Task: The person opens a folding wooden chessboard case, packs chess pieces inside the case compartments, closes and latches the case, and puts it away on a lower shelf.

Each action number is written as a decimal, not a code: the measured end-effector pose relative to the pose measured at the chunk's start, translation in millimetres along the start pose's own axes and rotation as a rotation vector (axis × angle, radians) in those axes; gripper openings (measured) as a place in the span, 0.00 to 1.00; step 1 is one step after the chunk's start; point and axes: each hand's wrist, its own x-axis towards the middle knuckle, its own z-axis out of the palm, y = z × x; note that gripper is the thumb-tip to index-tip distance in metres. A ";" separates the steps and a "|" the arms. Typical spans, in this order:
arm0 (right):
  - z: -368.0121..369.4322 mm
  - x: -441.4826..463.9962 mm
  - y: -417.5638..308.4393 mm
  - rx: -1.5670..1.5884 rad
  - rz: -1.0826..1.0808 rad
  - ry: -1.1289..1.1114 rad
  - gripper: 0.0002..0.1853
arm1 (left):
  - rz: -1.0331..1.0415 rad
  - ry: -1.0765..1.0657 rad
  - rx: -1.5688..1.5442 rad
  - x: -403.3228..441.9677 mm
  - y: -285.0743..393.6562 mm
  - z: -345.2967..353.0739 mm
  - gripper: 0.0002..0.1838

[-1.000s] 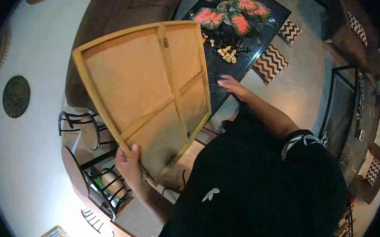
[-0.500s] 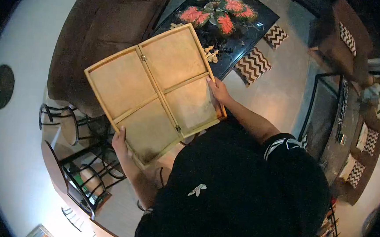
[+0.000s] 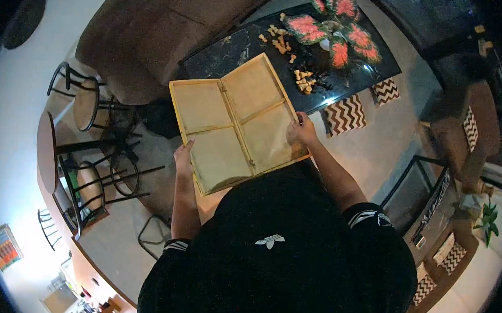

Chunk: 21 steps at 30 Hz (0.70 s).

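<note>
A hinged wooden case (image 3: 254, 113) lies spread open in front of my torso, its shallow divided compartments facing me with nothing in them. My left hand (image 3: 185, 155) grips its left rim, thumb over the edge. On the opposite rim, my right hand (image 3: 303, 130) is closed around the wood. Beyond the case is a dark marble-look table (image 3: 229, 55). Light chess pieces (image 3: 305, 82) lie heaped on it beside dark pieces (image 3: 321, 80), with brown pieces (image 3: 280, 43) farther back.
A potted plant (image 3: 342, 28) with red leaves stands on the table. A brown sofa (image 3: 149, 30) runs along its far left. Zigzag-patterned stools or cushions (image 3: 345, 115) are at the table's right side. Black-framed chairs (image 3: 86, 104) stand at the left.
My right hand, free of the case a second ago, has taken hold of its right rim. The case has turned flatter and more upright in view, and my view has shifted.
</note>
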 end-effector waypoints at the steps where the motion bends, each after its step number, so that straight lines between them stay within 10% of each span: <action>1: 2.8 10.3 8.4 -0.076 -0.045 -0.002 0.23 | 0.035 0.027 0.010 -8.5 2.3 2.1 0.16; 8: 20.9 68.6 34.7 -0.517 -0.165 -0.003 0.25 | -0.060 0.211 0.021 -3.7 -14.9 20.3 0.19; 21: 21.1 137.3 29.8 -0.384 0.003 -0.031 0.27 | 0.036 0.283 -0.045 30.6 -28.0 91.8 0.15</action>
